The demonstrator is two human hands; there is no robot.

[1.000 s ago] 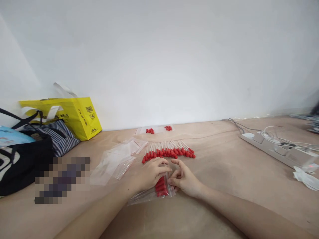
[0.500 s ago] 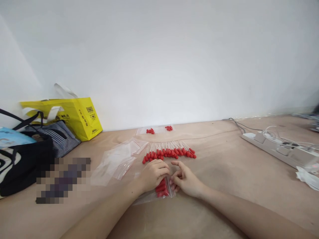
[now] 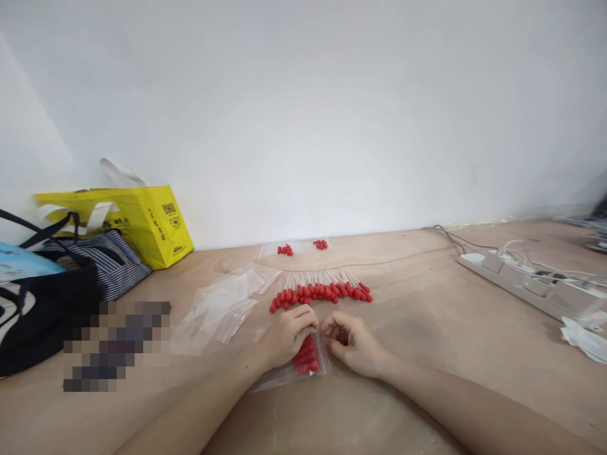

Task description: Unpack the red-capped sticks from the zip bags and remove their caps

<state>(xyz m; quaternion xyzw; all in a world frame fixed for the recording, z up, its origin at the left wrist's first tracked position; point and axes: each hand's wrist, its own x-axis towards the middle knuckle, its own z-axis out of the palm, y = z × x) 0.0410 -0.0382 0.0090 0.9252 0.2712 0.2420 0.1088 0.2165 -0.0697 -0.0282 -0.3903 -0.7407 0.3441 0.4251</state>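
Head view: on the near side of the loose red-tipped sticks (image 3: 322, 291), the clear bag (image 3: 290, 374) lies lengthwise left-right, zip end rightward. The left hand (image 3: 287, 336) hides its middle; the right hand (image 3: 355, 345) curls there, both grips unclear.
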